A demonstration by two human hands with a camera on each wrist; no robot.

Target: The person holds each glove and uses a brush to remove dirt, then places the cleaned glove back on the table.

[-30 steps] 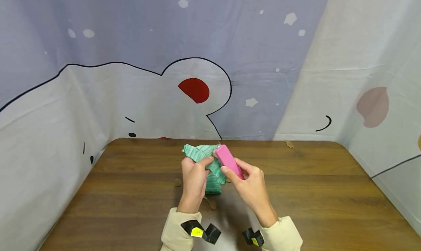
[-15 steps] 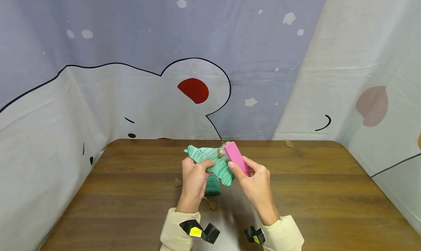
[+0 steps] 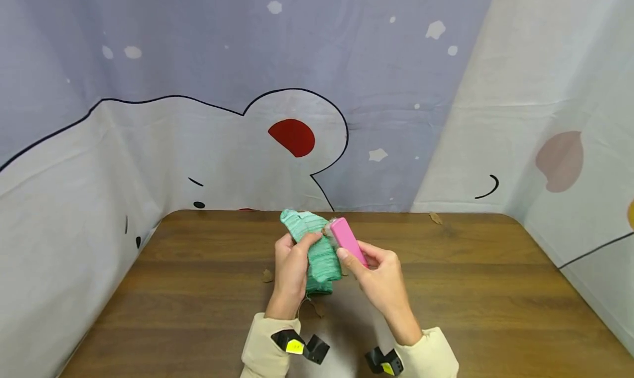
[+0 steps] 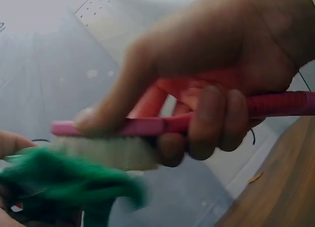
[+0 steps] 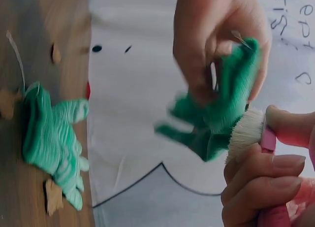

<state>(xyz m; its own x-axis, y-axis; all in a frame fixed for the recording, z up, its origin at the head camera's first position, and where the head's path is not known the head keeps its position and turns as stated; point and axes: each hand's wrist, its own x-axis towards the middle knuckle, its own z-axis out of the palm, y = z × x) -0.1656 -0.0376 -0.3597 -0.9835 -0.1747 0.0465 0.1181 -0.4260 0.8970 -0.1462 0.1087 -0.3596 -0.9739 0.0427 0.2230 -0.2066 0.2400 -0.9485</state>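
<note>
My left hand (image 3: 291,273) grips a green striped knit glove (image 3: 324,259), raised over the table with its fingers dangling in the right wrist view. In my right hand (image 3: 383,281) is a pink brush (image 3: 346,240), its thumb lying along the back of the head in the left wrist view. Pale bristles (image 4: 113,150) press against the glove, which is blurred there. Part of the brush handle is hidden by the curled fingers. Below, a second matching glove (image 5: 54,138) lies flat on the table, mostly covered by the held one in the head view.
Dry leaves are scattered on the wooden table (image 3: 470,301): one leaf (image 3: 436,218) at the far edge, another leaf (image 3: 267,275) left of the hands, and a leaf (image 5: 54,197) beside the lying glove. A printed curtain (image 3: 386,92) hangs behind the table.
The brush moved a little right and up, then back left and down along the glove. The held glove swung right, then came back and now hangs flatter, covering more of the lying glove.
</note>
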